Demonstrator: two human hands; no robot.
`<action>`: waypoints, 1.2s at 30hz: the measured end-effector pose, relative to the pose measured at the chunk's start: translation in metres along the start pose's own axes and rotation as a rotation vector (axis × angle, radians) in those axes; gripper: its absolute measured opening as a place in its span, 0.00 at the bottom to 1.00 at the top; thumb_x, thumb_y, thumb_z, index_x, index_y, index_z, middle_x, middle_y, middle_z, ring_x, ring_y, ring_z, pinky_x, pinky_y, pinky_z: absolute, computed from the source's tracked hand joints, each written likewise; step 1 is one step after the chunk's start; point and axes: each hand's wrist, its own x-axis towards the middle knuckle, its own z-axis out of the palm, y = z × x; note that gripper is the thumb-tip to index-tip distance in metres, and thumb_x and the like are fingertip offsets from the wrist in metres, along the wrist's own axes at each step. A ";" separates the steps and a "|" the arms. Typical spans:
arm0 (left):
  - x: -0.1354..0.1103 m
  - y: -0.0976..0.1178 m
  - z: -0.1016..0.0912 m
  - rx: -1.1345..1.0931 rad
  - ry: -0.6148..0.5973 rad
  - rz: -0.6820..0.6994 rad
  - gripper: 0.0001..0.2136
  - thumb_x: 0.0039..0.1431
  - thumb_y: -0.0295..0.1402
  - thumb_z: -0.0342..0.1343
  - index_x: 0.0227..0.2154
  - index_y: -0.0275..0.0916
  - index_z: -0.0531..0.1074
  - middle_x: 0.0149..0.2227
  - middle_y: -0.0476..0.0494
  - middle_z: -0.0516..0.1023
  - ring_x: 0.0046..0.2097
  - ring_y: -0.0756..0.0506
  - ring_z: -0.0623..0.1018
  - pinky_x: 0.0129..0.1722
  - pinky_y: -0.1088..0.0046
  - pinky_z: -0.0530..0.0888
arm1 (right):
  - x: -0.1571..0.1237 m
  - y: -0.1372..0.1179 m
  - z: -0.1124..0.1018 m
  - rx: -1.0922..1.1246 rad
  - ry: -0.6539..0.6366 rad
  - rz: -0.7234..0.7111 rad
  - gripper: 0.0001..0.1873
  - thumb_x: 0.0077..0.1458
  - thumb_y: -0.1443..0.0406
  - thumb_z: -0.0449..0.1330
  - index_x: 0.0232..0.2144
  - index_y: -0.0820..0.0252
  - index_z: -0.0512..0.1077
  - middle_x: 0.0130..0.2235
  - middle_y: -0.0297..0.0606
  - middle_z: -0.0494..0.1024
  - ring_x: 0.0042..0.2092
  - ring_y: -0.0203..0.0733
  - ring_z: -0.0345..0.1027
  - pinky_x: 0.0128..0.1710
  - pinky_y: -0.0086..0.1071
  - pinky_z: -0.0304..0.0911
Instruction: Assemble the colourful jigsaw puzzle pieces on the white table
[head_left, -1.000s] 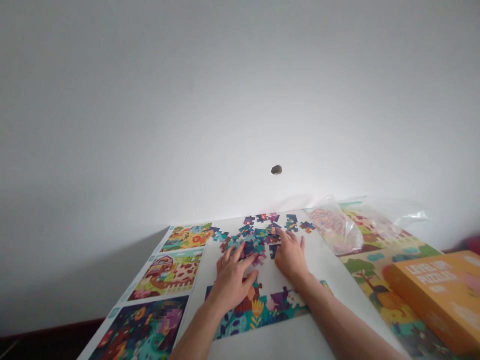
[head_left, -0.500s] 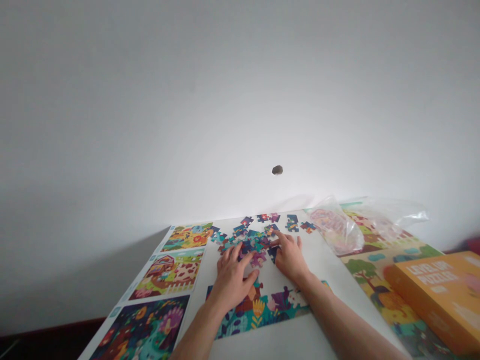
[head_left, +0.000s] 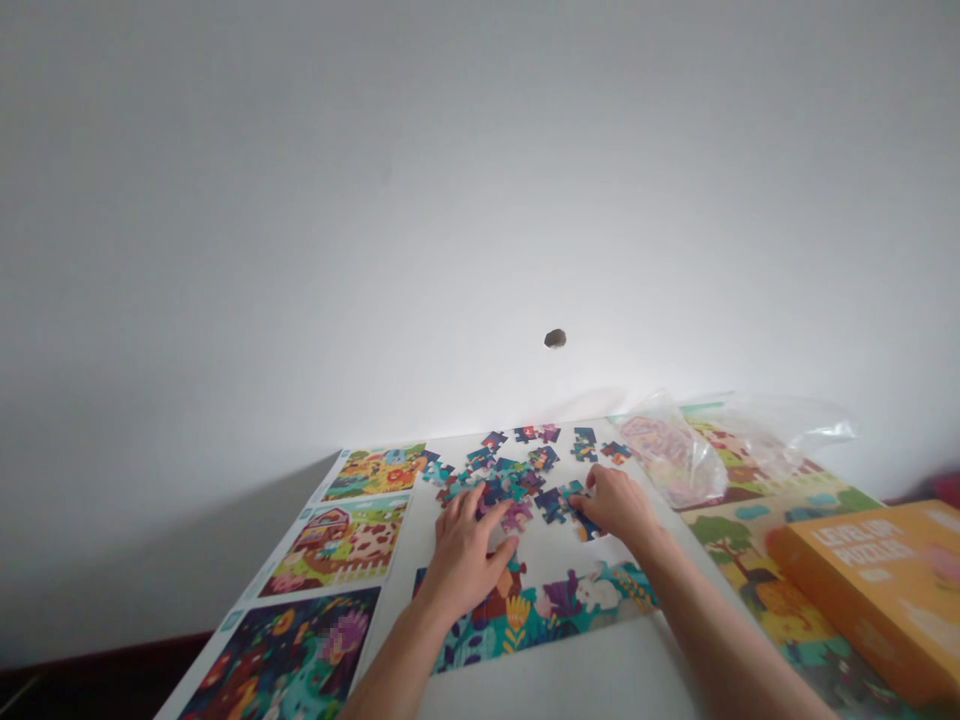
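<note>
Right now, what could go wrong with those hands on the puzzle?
The left hand sits over the end of the assembled puzzle section, so dragging it could pull joined pieces apart. The right hand is on loose puzzle pieces just above that section; a slide could push them into it.

jigsaw pieces [head_left: 551, 503]: matt cardboard | bag [head_left: 675, 455]: clear glossy plastic | box [head_left: 862, 590]: smooth orange card | table top [head_left: 555, 680]: smooth white
</note>
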 end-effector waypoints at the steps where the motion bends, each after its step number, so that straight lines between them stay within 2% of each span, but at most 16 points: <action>1: 0.000 0.000 -0.001 0.000 -0.001 0.001 0.20 0.60 0.39 0.53 0.55 0.53 0.69 0.61 0.40 0.61 0.62 0.34 0.61 0.58 0.48 0.63 | 0.002 0.000 0.003 0.013 0.007 -0.002 0.19 0.51 0.53 0.61 0.39 0.61 0.74 0.39 0.47 0.79 0.41 0.50 0.73 0.36 0.34 0.60; 5: 0.000 0.000 -0.001 0.002 -0.004 0.002 0.20 0.60 0.39 0.53 0.55 0.53 0.69 0.61 0.41 0.61 0.62 0.33 0.61 0.59 0.47 0.63 | 0.006 -0.003 0.012 0.062 0.029 -0.031 0.14 0.53 0.54 0.61 0.32 0.60 0.75 0.35 0.45 0.79 0.40 0.48 0.73 0.36 0.33 0.59; 8: 0.000 -0.002 0.001 0.000 0.000 0.001 0.20 0.60 0.40 0.53 0.56 0.53 0.69 0.62 0.40 0.61 0.62 0.33 0.61 0.58 0.47 0.63 | 0.006 -0.006 0.013 0.124 0.079 -0.042 0.12 0.53 0.57 0.62 0.34 0.60 0.73 0.36 0.44 0.79 0.41 0.47 0.73 0.37 0.31 0.59; 12: 0.000 -0.003 0.003 0.001 0.004 0.010 0.20 0.60 0.40 0.52 0.56 0.53 0.68 0.62 0.39 0.61 0.63 0.33 0.61 0.58 0.47 0.63 | 0.005 -0.010 0.011 0.323 0.138 -0.072 0.05 0.55 0.63 0.58 0.35 0.57 0.71 0.33 0.37 0.79 0.36 0.40 0.72 0.35 0.27 0.59; 16: 0.001 -0.003 0.003 -0.008 0.016 0.009 0.20 0.59 0.39 0.54 0.55 0.52 0.69 0.62 0.41 0.62 0.62 0.34 0.61 0.58 0.48 0.64 | 0.005 -0.012 0.010 0.533 0.151 -0.178 0.06 0.55 0.65 0.55 0.32 0.58 0.73 0.27 0.32 0.76 0.30 0.37 0.69 0.32 0.27 0.59; 20: 0.002 -0.001 0.001 -0.053 0.063 0.042 0.25 0.57 0.34 0.57 0.59 0.53 0.65 0.62 0.46 0.65 0.62 0.35 0.61 0.60 0.48 0.60 | 0.000 -0.018 0.010 0.662 0.071 -0.309 0.08 0.53 0.64 0.56 0.31 0.60 0.75 0.25 0.31 0.75 0.29 0.36 0.67 0.31 0.27 0.59; 22: 0.003 0.000 0.001 -0.105 0.071 0.088 0.29 0.56 0.33 0.58 0.61 0.53 0.61 0.59 0.47 0.69 0.61 0.37 0.63 0.61 0.50 0.61 | -0.005 -0.023 0.009 0.707 -0.006 -0.371 0.08 0.53 0.64 0.56 0.32 0.60 0.75 0.26 0.32 0.76 0.28 0.36 0.67 0.31 0.27 0.60; 24: 0.003 0.001 0.000 -0.149 0.067 0.123 0.30 0.55 0.35 0.60 0.61 0.52 0.60 0.54 0.47 0.74 0.59 0.37 0.66 0.59 0.52 0.63 | -0.011 -0.029 0.008 0.731 -0.074 -0.435 0.08 0.53 0.64 0.57 0.32 0.60 0.76 0.28 0.32 0.77 0.29 0.36 0.68 0.31 0.26 0.60; 28: 0.004 0.003 0.000 -0.173 0.080 0.127 0.26 0.54 0.37 0.62 0.57 0.52 0.67 0.46 0.46 0.80 0.53 0.38 0.72 0.55 0.53 0.66 | -0.016 -0.037 0.007 0.716 -0.139 -0.505 0.09 0.54 0.64 0.57 0.34 0.60 0.76 0.29 0.33 0.79 0.31 0.36 0.69 0.33 0.26 0.62; 31: 0.006 0.002 0.002 -0.173 0.100 0.105 0.24 0.55 0.35 0.62 0.56 0.52 0.69 0.43 0.47 0.81 0.50 0.39 0.73 0.54 0.53 0.66 | -0.014 -0.032 0.003 0.576 -0.062 -0.524 0.10 0.54 0.68 0.56 0.37 0.59 0.76 0.31 0.34 0.79 0.35 0.38 0.70 0.38 0.28 0.62; 34: 0.007 -0.001 0.004 -0.167 0.112 0.058 0.23 0.55 0.32 0.60 0.55 0.51 0.70 0.40 0.48 0.82 0.49 0.39 0.74 0.54 0.52 0.66 | -0.009 -0.019 0.000 0.325 0.047 -0.460 0.21 0.44 0.74 0.56 0.43 0.58 0.74 0.37 0.36 0.77 0.41 0.41 0.69 0.43 0.29 0.59; 36: 0.007 -0.003 0.005 -0.158 0.127 0.021 0.22 0.56 0.30 0.60 0.54 0.50 0.70 0.40 0.48 0.82 0.48 0.40 0.75 0.54 0.52 0.66 | -0.005 -0.009 0.000 0.193 0.016 -0.378 0.29 0.39 0.75 0.58 0.47 0.57 0.72 0.42 0.38 0.74 0.41 0.41 0.69 0.41 0.28 0.59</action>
